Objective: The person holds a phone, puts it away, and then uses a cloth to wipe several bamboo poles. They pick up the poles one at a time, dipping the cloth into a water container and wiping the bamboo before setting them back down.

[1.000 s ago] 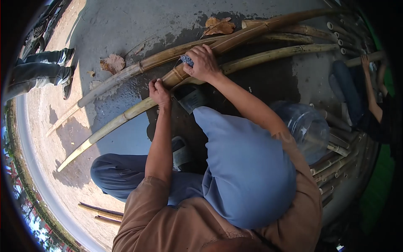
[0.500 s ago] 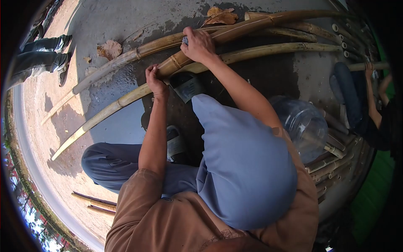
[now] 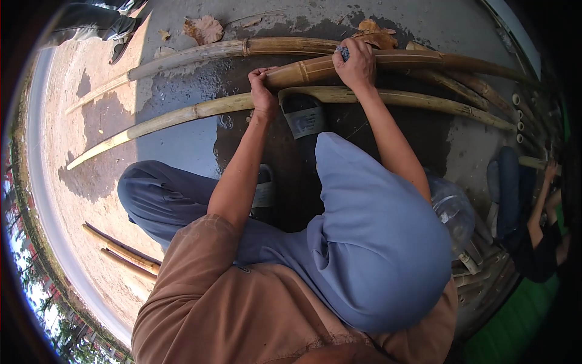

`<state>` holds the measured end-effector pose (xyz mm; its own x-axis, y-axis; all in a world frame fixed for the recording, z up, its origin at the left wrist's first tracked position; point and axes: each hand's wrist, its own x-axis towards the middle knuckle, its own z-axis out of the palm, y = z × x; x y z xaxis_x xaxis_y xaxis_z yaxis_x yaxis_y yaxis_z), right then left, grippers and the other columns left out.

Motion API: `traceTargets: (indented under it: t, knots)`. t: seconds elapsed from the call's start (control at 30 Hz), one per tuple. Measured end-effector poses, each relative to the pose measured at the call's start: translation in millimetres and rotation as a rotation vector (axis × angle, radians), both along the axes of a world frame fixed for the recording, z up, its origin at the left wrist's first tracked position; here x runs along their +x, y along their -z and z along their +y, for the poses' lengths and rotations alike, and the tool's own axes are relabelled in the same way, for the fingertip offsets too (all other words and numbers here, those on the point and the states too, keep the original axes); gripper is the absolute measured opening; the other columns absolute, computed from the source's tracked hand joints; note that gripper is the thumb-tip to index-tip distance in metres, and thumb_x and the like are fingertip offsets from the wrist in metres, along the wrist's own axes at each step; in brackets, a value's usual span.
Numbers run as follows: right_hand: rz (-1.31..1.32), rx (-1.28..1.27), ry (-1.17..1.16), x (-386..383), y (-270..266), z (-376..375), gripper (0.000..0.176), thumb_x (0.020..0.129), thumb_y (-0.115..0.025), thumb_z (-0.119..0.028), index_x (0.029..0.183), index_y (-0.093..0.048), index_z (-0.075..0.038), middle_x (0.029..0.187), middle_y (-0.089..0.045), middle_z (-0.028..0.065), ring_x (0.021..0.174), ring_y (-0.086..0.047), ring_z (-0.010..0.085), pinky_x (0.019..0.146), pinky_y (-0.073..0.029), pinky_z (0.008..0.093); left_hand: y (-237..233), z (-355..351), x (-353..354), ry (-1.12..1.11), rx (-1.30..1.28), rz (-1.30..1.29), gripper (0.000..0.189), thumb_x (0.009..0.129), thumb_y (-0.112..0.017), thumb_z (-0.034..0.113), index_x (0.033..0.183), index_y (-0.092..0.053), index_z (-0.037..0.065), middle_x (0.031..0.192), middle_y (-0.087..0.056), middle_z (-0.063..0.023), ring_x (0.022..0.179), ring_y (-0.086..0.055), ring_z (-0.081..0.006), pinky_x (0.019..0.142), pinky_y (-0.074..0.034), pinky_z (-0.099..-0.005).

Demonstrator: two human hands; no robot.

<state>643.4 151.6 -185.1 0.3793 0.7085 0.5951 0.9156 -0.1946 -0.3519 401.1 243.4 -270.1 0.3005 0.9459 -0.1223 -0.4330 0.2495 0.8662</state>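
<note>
A thick brown bamboo pole [image 3: 412, 59] runs to the right from my left hand [image 3: 263, 92], whose fingers wrap round its near end. Farther along the same pole, my right hand [image 3: 356, 63] presses a small grey scrubbing pad [image 3: 344, 53] on its surface, fingers curled. Behind it lies a long pale bamboo pole [image 3: 200, 54]. A yellowish pole [image 3: 176, 118] lies nearer to me, beside my sandalled foot [image 3: 303, 118]. The pad is mostly hidden under my fingers.
Dry leaves [image 3: 205, 29] lie on the wet concrete. At the right are a clear plastic bottle [image 3: 451, 212], cut bamboo pieces [image 3: 479, 276] and a seated co-worker [image 3: 515, 194] holding a pole. Another person's legs [image 3: 91, 27] show top left. Two poles [image 3: 121, 258] lie lower left.
The view has shifted, so most things sit differently in it. My right hand with the pad is farther from my left hand along the pole. My left hand still holds the near end.
</note>
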Motion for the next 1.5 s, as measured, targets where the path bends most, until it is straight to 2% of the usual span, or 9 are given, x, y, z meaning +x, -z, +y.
traceTargets:
  t: [0.27, 0.6, 0.77, 0.87, 1.1, 1.27, 1.37, 1.47, 1.5]
  knots:
    - [0.192, -0.036, -0.487, -144.5, -3.9, 39.5, 0.021, 0.087, -0.069, -0.022, 0.101, -0.060, -0.009, 0.100, -0.063, 0.0146, 0.102, -0.063, 0.0382, 0.100, -0.046, 0.0548, -10.9, -3.0, -13.2, 0.094, -0.177, -0.088, 0.029, 0.108, -0.050, 0.027, 0.131, -0.052, 0.010, 0.121, -0.059, -0.0083, 0.110, -0.060, -0.0203, 0.095, -0.053, -0.0384]
    - [0.050, -0.024, 0.143, 39.2, 9.8, -2.3, 0.018, 0.086, -0.067, -0.020, 0.095, -0.060, -0.006, 0.087, -0.065, 0.0175, 0.091, -0.064, 0.0410, 0.089, -0.049, 0.0536, -17.9, -6.9, 2.9, -0.170, 0.371, 0.475, 0.034, 0.111, -0.045, 0.028, 0.113, -0.067, 0.002, 0.104, -0.067, -0.0092, 0.099, -0.060, -0.0192, 0.097, -0.046, -0.0333]
    - [0.229, -0.003, -0.272, -89.3, -3.7, 27.1, 0.016, 0.084, -0.068, -0.017, 0.093, -0.059, -0.006, 0.086, -0.065, 0.0172, 0.087, -0.064, 0.0396, 0.085, -0.049, 0.0512, -11.1, -8.3, 9.0, -0.192, 0.334, 0.530, 0.027, 0.103, -0.054, 0.023, 0.096, -0.063, -0.001, 0.078, -0.060, -0.0055, 0.075, -0.051, -0.0137, 0.072, -0.047, -0.0315]
    - [0.222, -0.041, -0.419, -121.2, -2.2, 23.8, 0.024, 0.084, -0.070, -0.021, 0.105, -0.068, -0.009, 0.104, -0.071, 0.0121, 0.105, -0.067, 0.0338, 0.107, -0.048, 0.0518, 4.0, 4.4, -4.2, -0.098, 0.165, 0.479, 0.029, 0.100, -0.054, 0.023, 0.095, -0.065, -0.003, 0.080, -0.062, -0.0081, 0.073, -0.052, -0.0161, 0.071, -0.047, -0.0328]
    - [0.146, -0.079, 0.239, 106.6, 6.3, -34.5, 0.016, 0.086, -0.068, -0.020, 0.092, -0.070, -0.006, 0.092, -0.072, 0.0171, 0.089, -0.068, 0.0415, 0.080, -0.055, 0.0519, -37.2, 36.0, -13.8, 0.323, -0.384, 0.833, 0.043, 0.102, -0.048, 0.044, 0.114, -0.061, 0.005, 0.081, -0.057, -0.0106, 0.066, -0.058, -0.0233, 0.050, -0.046, -0.0385]
    - [0.034, -0.126, 0.496, 209.4, 23.1, -68.2, 0.021, 0.091, -0.068, -0.024, 0.101, -0.070, -0.005, 0.100, -0.073, 0.0207, 0.096, -0.069, 0.0413, 0.087, -0.055, 0.0524, -20.4, 33.2, -16.0, 0.257, -0.366, 0.725, 0.041, 0.103, -0.049, 0.042, 0.106, -0.061, 0.004, 0.093, -0.062, -0.0118, 0.082, -0.062, -0.0229, 0.066, -0.048, -0.0387]
    - [0.139, -0.190, 0.357, 110.8, 8.5, -28.4, 0.021, 0.092, -0.067, -0.025, 0.105, -0.065, -0.007, 0.098, -0.072, 0.0183, 0.097, -0.069, 0.0386, 0.092, -0.051, 0.0507, 7.6, 34.3, -12.8, 0.129, -0.342, 0.521, 0.033, 0.104, -0.053, 0.033, 0.107, -0.063, 0.001, 0.113, -0.066, -0.0115, 0.113, -0.058, -0.0188, 0.099, -0.045, -0.0371]
    - [0.229, -0.078, -0.051, -29.2, 4.6, 8.4, 0.017, 0.091, -0.068, -0.021, 0.101, -0.060, -0.010, 0.096, -0.069, 0.0132, 0.097, -0.066, 0.0350, 0.089, -0.049, 0.0494, 0.9, 11.3, -11.3, -0.029, 0.132, 0.286, 0.029, 0.105, -0.055, 0.030, 0.116, -0.061, 0.003, 0.108, -0.066, -0.0111, 0.100, -0.063, -0.0210, 0.091, -0.050, -0.0351]
    - [0.207, -0.071, -0.121, -62.6, 5.3, 14.4, 0.016, 0.090, -0.068, -0.021, 0.100, -0.061, -0.010, 0.095, -0.069, 0.0120, 0.097, -0.066, 0.0340, 0.089, -0.049, 0.0484, -10.3, -0.9, -14.7, -0.020, 0.175, 0.299, 0.027, 0.107, -0.055, 0.026, 0.119, -0.061, 0.002, 0.113, -0.064, -0.0097, 0.112, -0.057, -0.0181, 0.101, -0.044, -0.0322]
